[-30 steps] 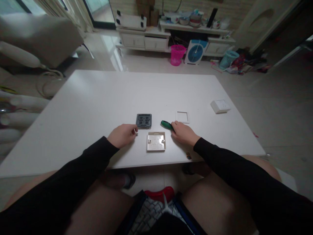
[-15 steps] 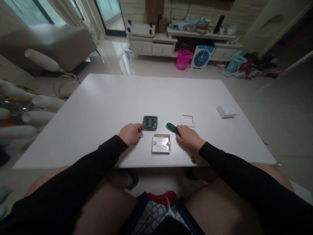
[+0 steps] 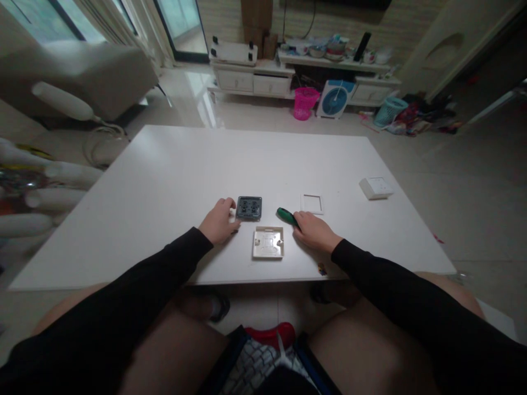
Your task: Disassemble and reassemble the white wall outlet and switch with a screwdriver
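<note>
Right fingers (image 3: pixel 300 219) clamp a green handle (image 3: pixel 285 214); left fingers (image 3: pixel 225 203) gape. Past the desk's (image 3: pixel 230 162) far edge stands a fan (image 3: pixel 335 101).

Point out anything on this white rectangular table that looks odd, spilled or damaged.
A small multicoloured patch by the near edge of the white table, nearer the right hand, stands out against the plain surface; whether sticker or scrap, I cannot tell. I see no spill or breakage.

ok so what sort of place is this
It looks like a living room in a home: a grey sofa at the left, a low white cabinet along the far wall, and a blue-and-white box fan standing on the floor beside a pink basket.
</note>
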`<state>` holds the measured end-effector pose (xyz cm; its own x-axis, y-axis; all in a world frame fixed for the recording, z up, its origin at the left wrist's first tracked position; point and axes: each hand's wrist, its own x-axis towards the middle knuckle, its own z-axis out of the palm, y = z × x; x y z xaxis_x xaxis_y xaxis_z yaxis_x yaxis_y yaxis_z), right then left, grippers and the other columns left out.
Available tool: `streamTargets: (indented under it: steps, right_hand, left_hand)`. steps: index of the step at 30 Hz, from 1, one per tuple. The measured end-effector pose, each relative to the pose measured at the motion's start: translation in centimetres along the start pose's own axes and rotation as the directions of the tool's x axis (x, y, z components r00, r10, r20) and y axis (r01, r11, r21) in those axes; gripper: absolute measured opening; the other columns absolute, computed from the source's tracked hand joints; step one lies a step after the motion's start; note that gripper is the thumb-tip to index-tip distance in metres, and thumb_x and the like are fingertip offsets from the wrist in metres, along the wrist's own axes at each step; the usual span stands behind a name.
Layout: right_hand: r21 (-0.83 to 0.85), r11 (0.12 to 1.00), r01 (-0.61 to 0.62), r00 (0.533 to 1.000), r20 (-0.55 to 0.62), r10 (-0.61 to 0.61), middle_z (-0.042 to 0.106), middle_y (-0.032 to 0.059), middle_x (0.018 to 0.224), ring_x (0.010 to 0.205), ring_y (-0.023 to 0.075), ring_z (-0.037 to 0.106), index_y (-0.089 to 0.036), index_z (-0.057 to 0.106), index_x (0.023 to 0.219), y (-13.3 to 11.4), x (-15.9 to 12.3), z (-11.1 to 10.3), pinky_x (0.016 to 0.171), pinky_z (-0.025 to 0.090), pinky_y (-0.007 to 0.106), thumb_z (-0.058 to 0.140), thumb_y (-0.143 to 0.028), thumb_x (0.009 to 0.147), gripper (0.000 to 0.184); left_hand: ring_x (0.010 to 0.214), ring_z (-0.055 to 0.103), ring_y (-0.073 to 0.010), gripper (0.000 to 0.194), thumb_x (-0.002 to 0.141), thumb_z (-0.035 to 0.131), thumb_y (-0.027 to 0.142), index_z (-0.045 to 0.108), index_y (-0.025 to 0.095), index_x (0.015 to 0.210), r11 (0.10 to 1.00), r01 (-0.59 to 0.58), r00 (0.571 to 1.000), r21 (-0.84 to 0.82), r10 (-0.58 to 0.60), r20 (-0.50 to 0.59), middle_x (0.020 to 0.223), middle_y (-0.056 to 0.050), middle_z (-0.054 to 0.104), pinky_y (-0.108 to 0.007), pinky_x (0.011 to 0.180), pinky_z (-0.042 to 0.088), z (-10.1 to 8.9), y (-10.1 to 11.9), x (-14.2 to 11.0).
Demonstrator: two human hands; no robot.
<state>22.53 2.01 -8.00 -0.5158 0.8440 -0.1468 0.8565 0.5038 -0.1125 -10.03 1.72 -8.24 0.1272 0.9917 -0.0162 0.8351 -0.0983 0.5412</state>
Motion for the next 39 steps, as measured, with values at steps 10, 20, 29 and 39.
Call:
streamTargets:
  steps: [10, 20, 29, 39]
  right_hand:
    - [-0.015, 1.000, -0.003, 1.000, 0.006, 0.003, 0.070, 0.0159, 0.112, 0.098, 0.0269, 0.061, -0.017, 0.058, 0.112, -0.1, 0.1, 0.1, 0.082, 0.042, 0.036, 0.048, -0.021, 0.098, 0.017]
    - [-0.022, 1.000, 0.015, 1.000, 0.000, -0.015, 0.070, 0.0143, 0.109, 0.097, 0.0262, 0.061, -0.017, 0.057, 0.112, 0.3, 0.2, 0.4, 0.082, 0.041, 0.036, 0.047, -0.023, 0.099, 0.017]
    - [-0.029, 0.999, 0.028, 1.000, 0.007, -0.028, 0.070, 0.0162, 0.112, 0.101, 0.0278, 0.061, -0.015, 0.058, 0.114, 0.5, 0.2, 0.7, 0.086, 0.042, 0.037, 0.047, -0.024, 0.099, 0.021]
    - [-0.027, 1.000, 0.015, 1.000, 0.027, -0.014, 0.070, 0.0160, 0.112, 0.101, 0.0279, 0.061, -0.015, 0.057, 0.115, 0.5, 0.3, 0.5, 0.086, 0.042, 0.037, 0.047, -0.023, 0.098, 0.021]
  left_hand:
    - [0.068, 0.066, -0.0120, 0.024, 0.088, 0.067, 0.012, 0.049, 0.019, 0.101, 0.723, 0.366, 0.926, -0.586, -0.344, 0.154, 0.087, -0.001, 0.066, -0.025, 0.063, 0.052, 0.7, 0.1, 1.8]
    - [0.065, 0.067, -0.0129, 0.030, 0.083, 0.076, 0.009, 0.053, 0.019, 0.099, 0.643, 0.408, 0.902, -0.649, -0.392, 0.178, 0.079, 0.002, 0.065, -0.029, 0.068, 0.055, 0.5, 0.8, 1.7]
    - [0.062, 0.067, -0.0116, 0.028, 0.082, 0.071, -0.001, 0.054, 0.016, 0.097, 0.524, 0.400, 0.891, -0.752, -0.416, 0.184, 0.073, 0.002, 0.066, -0.026, 0.067, 0.056, 0.9, 1.2, 1.7]
    - [0.062, 0.066, -0.0114, 0.034, 0.077, 0.072, -0.003, 0.052, 0.017, 0.096, 0.459, 0.328, 0.876, -0.826, -0.475, 0.084, 0.070, -0.001, 0.071, -0.022, 0.066, 0.052, -1.2, -0.7, 3.4]
